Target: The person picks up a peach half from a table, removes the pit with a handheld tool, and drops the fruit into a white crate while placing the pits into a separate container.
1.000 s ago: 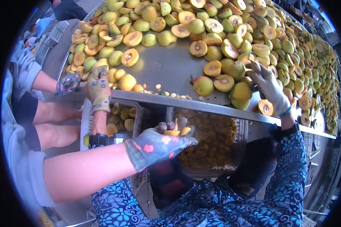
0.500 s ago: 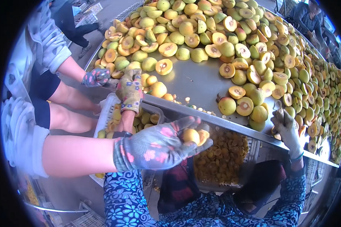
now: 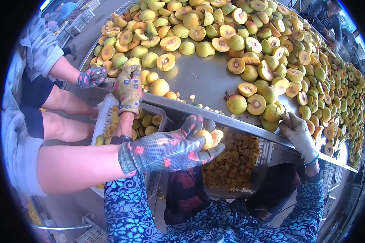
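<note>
Depositing step, as judged: left hand (image 3: 170,149) cups halved fruit (image 3: 209,137) over the crate (image 3: 267,156). The right hand (image 3: 298,133) rests at the worktop (image 3: 198,81) edge, grip indiscernible. Release would call for tilting the palm.

Head cam, looks fwd/down, close over table (image 3: 198,83) edge.

Co-worker's gloved hands (image 3: 127,89) at steel table (image 3: 198,81) edge, white crate (image 3: 100,117) w/ fruit below
</note>
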Demonstrator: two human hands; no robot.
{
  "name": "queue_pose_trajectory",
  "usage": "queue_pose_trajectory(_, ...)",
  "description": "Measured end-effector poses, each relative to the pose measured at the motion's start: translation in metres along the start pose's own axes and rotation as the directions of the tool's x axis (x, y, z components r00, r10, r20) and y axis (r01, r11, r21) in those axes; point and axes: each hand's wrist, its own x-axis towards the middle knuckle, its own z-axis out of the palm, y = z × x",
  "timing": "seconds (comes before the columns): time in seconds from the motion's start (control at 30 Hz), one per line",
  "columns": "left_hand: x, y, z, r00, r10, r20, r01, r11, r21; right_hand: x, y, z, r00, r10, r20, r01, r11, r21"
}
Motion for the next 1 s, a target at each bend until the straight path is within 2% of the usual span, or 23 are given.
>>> queue_pose_trajectory(0.2, 0.012, 0.018, -0.01, 0.971, 0.224, 0.083, -0.239, 0.92, 0.309, 0.001, 0.001, -0.002, 1.0, -0.016, 0.017, 0.017, 0.999, -0.039)
queue_pose_trajectory(0.3, 0.013, 0.021, -0.01, 0.967, 0.237, 0.088, -0.253, 0.903, 0.348, 0.0, -0.005, -0.002, 0.999, 0.03, 0.038, -0.031, 0.999, 0.027)
queue_pose_trajectory(0.37, 0.011, 0.023, -0.011, 0.993, 0.118, 0.016, -0.118, 0.951, 0.287, -0.001, 0.001, 0.001, 1.0, 0.016, 0.006, -0.016, 0.999, 0.036)
queue_pose_trajectory(0.4, 0.008, 0.023, -0.009, 0.999, 0.015, -0.036, -0.006, 0.969, 0.249, 0.0, 0.003, 0.003, 1.0, 0.001, -0.028, 0.001, 0.999, 0.045)
queue_pose_trajectory(0.43, 0.006, 0.024, -0.005, 0.982, -0.15, -0.118, 0.172, 0.963, 0.207, 0.001, -0.001, 0.004, 1.0, -0.002, -0.03, 0.003, 0.999, 0.045)
queue_pose_trajectory(0.47, 0.003, 0.027, -0.001, 0.915, -0.343, -0.213, 0.378, 0.913, 0.154, 0.001, -0.009, 0.003, 0.994, 0.069, -0.079, -0.058, 0.989, 0.136)
queue_pose_trajectory(0.5, -0.005, 0.03, 0.003, 0.81, -0.513, -0.284, 0.546, 0.837, 0.045, -0.001, -0.013, 0.003, 0.981, 0.149, -0.121, -0.119, 0.967, 0.227)
queue_pose_trajectory(0.53, -0.013, 0.032, 0.007, 0.707, -0.628, -0.324, 0.646, 0.761, -0.066, -0.001, -0.013, 0.005, 0.955, 0.123, -0.271, -0.067, 0.976, 0.207)
queue_pose_trajectory(0.57, -0.03, 0.032, 0.004, 0.684, -0.685, -0.25, 0.63, 0.728, -0.27, -0.003, -0.018, 0.005, 0.941, 0.052, -0.333, 0.033, 0.969, 0.244)
queue_pose_trajectory(0.6, -0.049, 0.033, 0.004, 0.679, -0.731, -0.07, 0.595, 0.604, -0.53, -0.009, -0.028, 0.004, 0.922, -0.005, -0.387, 0.121, 0.954, 0.276)
queue_pose_trajectory(0.63, -0.065, 0.034, 0.003, 0.608, -0.761, 0.228, 0.626, 0.282, -0.727, -0.018, -0.048, 0.004, 0.946, 0.017, -0.323, 0.092, 0.943, 0.319)
queue_pose_trajectory(0.67, -0.076, 0.037, 0.005, 0.402, -0.702, 0.588, 0.712, -0.164, -0.682, -0.024, -0.061, 0.004, 0.973, 0.056, -0.224, 0.03, 0.931, 0.363)
queue_pose_trajectory(0.7, -0.077, 0.045, 0.018, 0.059, -0.497, 0.866, 0.713, -0.586, -0.385, -0.021, -0.065, 0.01, 0.983, 0.077, -0.169, -0.034, 0.97, 0.241)
queue_pose_trajectory(0.73, -0.075, 0.057, 0.044, -0.19, -0.317, 0.929, 0.644, -0.754, -0.126, -0.018, -0.066, 0.012, 0.988, 0.098, -0.119, -0.085, 0.991, 0.107)
queue_pose_trajectory(0.77, -0.073, 0.072, 0.071, -0.313, -0.231, 0.921, 0.627, -0.779, 0.018, -0.014, -0.059, 0.015, 0.994, 0.052, -0.1, -0.046, 0.997, 0.066)
queue_pose_trajectory(0.8, -0.071, 0.085, 0.093, -0.38, -0.205, 0.902, 0.644, -0.758, 0.099, -0.013, -0.045, 0.017, 0.996, 0.037, -0.079, -0.037, 0.999, -0.006)
queue_pose_trajectory(0.83, -0.069, 0.092, 0.108, -0.417, -0.197, 0.887, 0.66, -0.737, 0.147, -0.007, -0.047, 0.018, 0.999, -0.037, -0.026, 0.034, 0.995, -0.091)
queue_pose_trajectory(0.87, -0.075, 0.096, 0.109, -0.418, -0.201, 0.886, 0.662, -0.735, 0.146, -0.004, -0.049, 0.019, 0.995, -0.098, 0.031, 0.102, 0.981, -0.166)
queue_pose_trajectory(0.9, -0.077, 0.1, 0.11, -0.41, -0.225, 0.884, 0.683, -0.718, 0.134, 0.002, -0.054, 0.021, 0.992, -0.086, 0.093, 0.097, 0.988, -0.122)
queue_pose_trajectory(0.93, -0.076, 0.104, 0.112, -0.401, -0.249, 0.882, 0.698, -0.706, 0.118, 0.011, -0.057, 0.024, 0.993, -0.082, 0.081, 0.092, 0.988, -0.126)
queue_pose_trajectory(0.97, -0.075, 0.102, 0.113, -0.418, -0.222, 0.881, 0.696, -0.701, 0.153, 0.025, -0.059, 0.029, 0.977, -0.151, 0.151, 0.182, 0.957, -0.225)
queue_pose_trajectory(1.0, -0.072, 0.097, 0.112, -0.464, -0.089, 0.882, 0.6, -0.764, 0.238, 0.038, -0.063, 0.032, 0.951, -0.207, 0.231, 0.274, 0.909, -0.314)
